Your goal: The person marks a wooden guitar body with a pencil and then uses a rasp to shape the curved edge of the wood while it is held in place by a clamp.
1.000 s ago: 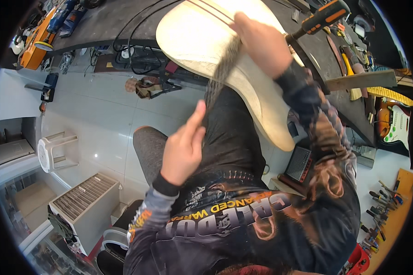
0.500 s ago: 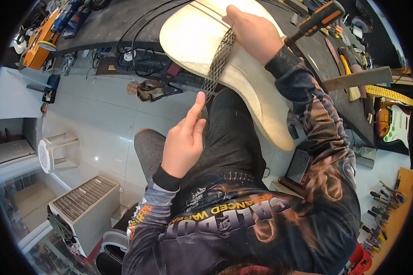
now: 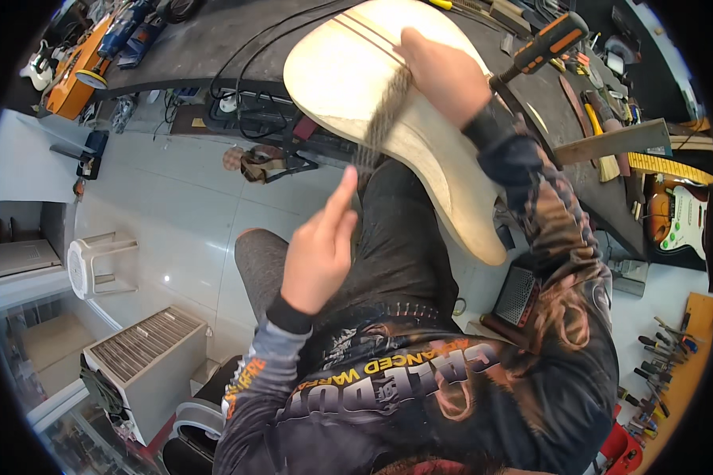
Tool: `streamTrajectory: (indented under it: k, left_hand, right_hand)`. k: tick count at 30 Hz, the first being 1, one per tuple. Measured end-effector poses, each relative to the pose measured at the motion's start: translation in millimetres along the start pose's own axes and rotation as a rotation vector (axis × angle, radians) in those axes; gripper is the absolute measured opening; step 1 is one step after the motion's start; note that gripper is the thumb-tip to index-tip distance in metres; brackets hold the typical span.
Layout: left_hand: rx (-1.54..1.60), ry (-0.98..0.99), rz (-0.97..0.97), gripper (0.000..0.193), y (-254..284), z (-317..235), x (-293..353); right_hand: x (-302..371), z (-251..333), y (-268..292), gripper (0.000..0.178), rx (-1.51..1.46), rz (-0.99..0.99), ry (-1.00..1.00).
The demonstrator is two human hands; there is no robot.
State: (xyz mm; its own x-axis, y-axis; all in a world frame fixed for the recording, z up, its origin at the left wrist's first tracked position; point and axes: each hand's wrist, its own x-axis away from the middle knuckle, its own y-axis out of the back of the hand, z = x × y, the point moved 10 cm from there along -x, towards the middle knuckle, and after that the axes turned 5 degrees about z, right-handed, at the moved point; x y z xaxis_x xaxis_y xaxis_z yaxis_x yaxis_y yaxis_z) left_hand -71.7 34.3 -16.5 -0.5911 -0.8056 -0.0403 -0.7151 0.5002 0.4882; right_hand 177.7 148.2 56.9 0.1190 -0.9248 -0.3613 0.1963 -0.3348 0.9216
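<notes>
A pale wooden guitar body (image 3: 329, 75) with dark stripes lies at the bench edge, its curved near part jutting out beyond it. Across its edge runs a lattice saw rasp (image 3: 385, 119), smeared by motion. My right hand (image 3: 449, 79) is closed round the far end of the rasp, over the wood. At the near end, my left hand (image 3: 318, 257) grips it with the index finger stretched along it; the handle is mostly hidden in the palm. A clamp (image 3: 553, 43) with an orange and black handle stands at the body's right side, beside my right wrist.
The dark workbench (image 3: 206, 47) carries black cables, an orange guitar (image 3: 75, 91) and a blue power tool (image 3: 127, 28) at left. Brushes and hand tools lie at right, near a metal plate (image 3: 610, 142) and a sunburst guitar (image 3: 677, 210). A white stool (image 3: 95, 265) stands on the floor.
My right hand and the far end of the rasp have shifted slightly down and to the right. The rasp is now blurred. My left hand has barely moved, and the whole view has shifted a little.
</notes>
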Motion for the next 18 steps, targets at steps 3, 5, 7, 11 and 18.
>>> streamTrajectory:
  k: [3,5,7,11,18]
  left_hand:
    - [0.020,-0.100,0.026,0.069,-22,-2,57]
    - [0.019,-0.110,0.036,0.069,-24,-2,51]
    - [-0.007,-0.072,0.026,0.069,-12,-5,37]
    - [-0.010,0.074,0.064,0.068,-4,2,-8]
    - [0.020,-0.049,0.100,0.069,-27,-5,64]
  right_hand:
    - [64,25,8,0.021,-0.085,0.074,-0.057]
    - [77,26,15,0.019,-0.057,0.098,-0.057]
    - [51,13,14,0.014,-0.103,0.075,-0.077]
    - [-9,-2,11,0.014,0.052,-0.079,0.009]
    - [78,21,15,0.019,-0.031,0.152,-0.077]
